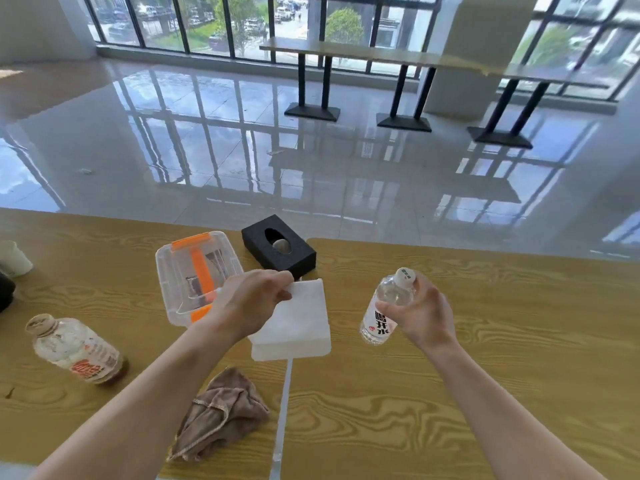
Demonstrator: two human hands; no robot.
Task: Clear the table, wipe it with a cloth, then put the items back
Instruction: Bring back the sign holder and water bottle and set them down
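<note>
My left hand (pixel 251 303) pinches the far edge of a white rectangular block (pixel 298 327) lying near the middle of the wooden table (pixel 485 341). In my right hand (pixel 424 313) is a small clear water bottle (pixel 388 306) with a white cap, held tilted just above the table. A crumpled brown cloth (pixel 221 410) lies near the front edge, below the block. Left of the block sits a clear plastic box with an orange handle (pixel 197 271). A black tissue box (pixel 278 245) stands at the far edge.
A second bottle (pixel 74 348) with a red label stands at the left. White cups (pixel 12 258) and a dark object (pixel 5 289) sit at the far left edge. A seam runs between two tabletops. Beyond lies shiny floor with more tables.
</note>
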